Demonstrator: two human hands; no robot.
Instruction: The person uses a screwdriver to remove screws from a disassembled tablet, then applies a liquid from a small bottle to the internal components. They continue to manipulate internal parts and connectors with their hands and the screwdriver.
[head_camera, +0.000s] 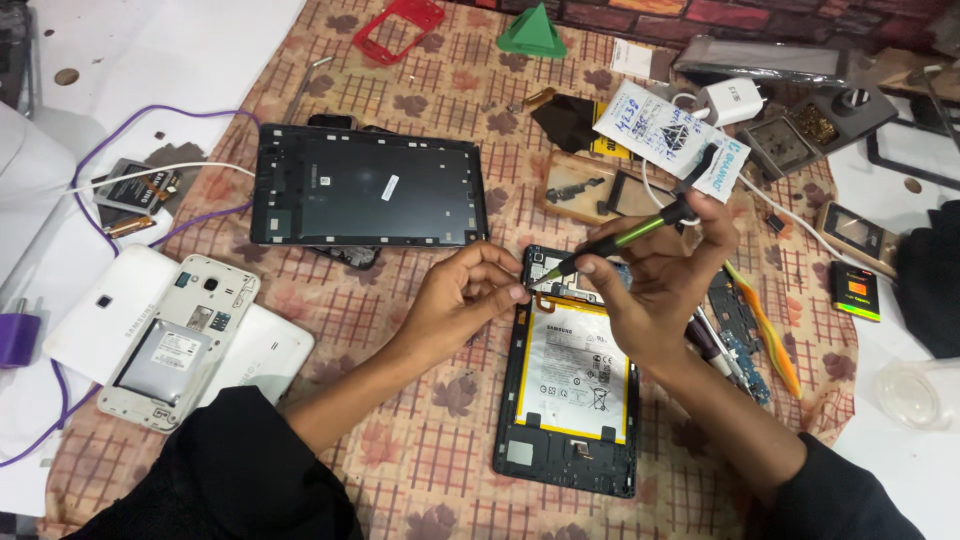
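Two bare hands work over one opened tablet (567, 400), a dark rectangular shell lying lengthwise on the checked, leaf-printed cloth (400, 330), its flat pale battery (572, 368) edged in yellow and filling most of the frame. The right hand (655, 275) has its thumb and fingers clamped together on one slim screwdriver (625, 238) with a green and black handle, whose tip rests at the tablet's top end near the camera corner. The left hand (460, 295) rests on the cloth at the tablet's upper left edge, fingertips pinched together against the frame; whether something tiny sits between them I cannot tell. Behind the hands lies one larger black tablet frame (365, 190), matte and rectangular, well apart from the opened one. At left sit one white opened device (180, 340) with a grey metal-faced battery and one smooth white back cover (262, 352) under it. Farther off are one red plastic phone frame (398, 27), one green pyramid-shaped pick (532, 30), one white charger block (732, 100) and one orange pry tool (768, 330) just right of the hand.
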